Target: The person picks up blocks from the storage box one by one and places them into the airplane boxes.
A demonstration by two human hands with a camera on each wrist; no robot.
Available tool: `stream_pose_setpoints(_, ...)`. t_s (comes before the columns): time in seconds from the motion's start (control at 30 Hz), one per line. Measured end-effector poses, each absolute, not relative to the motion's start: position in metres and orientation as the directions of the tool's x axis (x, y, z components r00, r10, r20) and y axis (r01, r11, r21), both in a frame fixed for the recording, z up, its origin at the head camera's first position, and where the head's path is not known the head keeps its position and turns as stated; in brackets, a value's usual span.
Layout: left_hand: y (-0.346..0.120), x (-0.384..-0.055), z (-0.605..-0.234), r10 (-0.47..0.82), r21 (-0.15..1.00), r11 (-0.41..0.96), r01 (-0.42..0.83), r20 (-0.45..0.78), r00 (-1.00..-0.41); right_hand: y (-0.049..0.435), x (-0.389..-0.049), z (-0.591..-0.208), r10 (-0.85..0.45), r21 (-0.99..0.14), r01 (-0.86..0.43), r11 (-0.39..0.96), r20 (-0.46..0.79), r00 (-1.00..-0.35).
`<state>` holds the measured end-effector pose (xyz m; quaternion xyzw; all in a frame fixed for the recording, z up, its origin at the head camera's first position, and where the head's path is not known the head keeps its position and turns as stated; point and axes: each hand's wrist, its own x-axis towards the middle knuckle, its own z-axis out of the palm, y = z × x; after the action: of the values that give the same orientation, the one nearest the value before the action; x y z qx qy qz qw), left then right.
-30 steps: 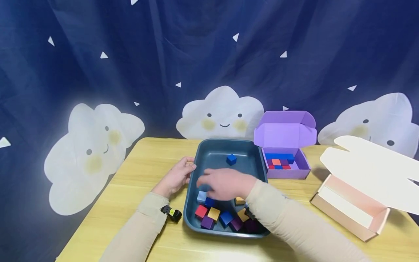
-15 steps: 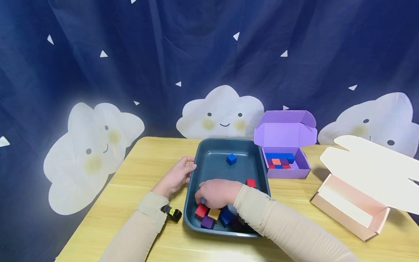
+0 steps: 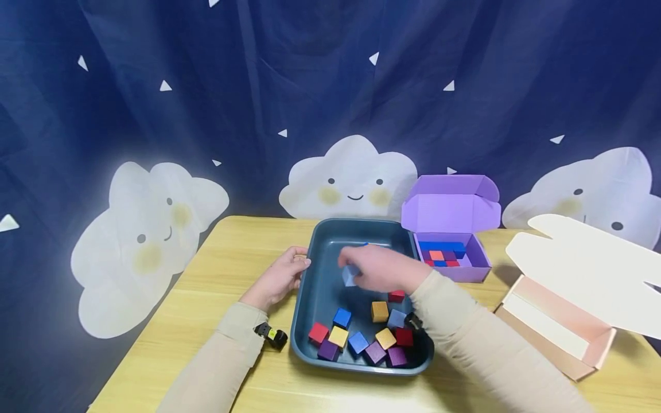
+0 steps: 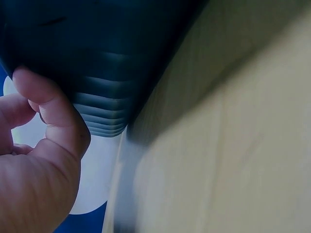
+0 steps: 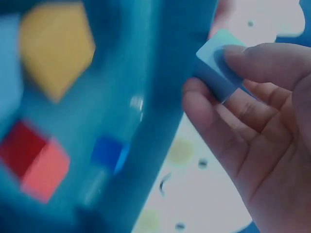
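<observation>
The right hand pinches a light-blue cube over the dark tray — the left hand touches its side

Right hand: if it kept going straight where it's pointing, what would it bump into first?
Most likely the dark tray's left wall: the right hand, pinching a light blue cube, points that way. Its height is hard to judge; passing over that, it might reach the left hand instead.

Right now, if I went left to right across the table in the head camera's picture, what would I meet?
Left grip, tray's left rim, right grip pinching a pale blue cube, purple box, pink box.
</observation>
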<state>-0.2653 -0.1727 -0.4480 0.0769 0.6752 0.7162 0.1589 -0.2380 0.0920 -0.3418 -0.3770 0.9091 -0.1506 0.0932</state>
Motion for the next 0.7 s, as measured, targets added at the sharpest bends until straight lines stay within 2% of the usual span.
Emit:
stream_pose_setpoints(0.37,-0.174,-0.263,-0.451,0.33,0.992,-0.031,-0.12,-0.103,-0.938,0.211,-0.277,-0.341,-0.554,-0.355,-0.548,0.757,0.095,-0.827)
stream_pose_setpoints(0.53,-0.174,-0.264,-0.45,0.331,0.994,-0.024,-0.106,-0.092,-0.939,0.26,-0.284,-0.35,-0.473,-0.34,-0.465,0.817,0.065,-0.879)
stream_pose_setpoints(0.7,-0.173,-0.263,-0.447,0.328,0.994,-0.023,-0.107,-0.094,-0.94,0.289,-0.286,-0.362,-0.383,-0.298,-0.369,0.88,0.013,-0.924)
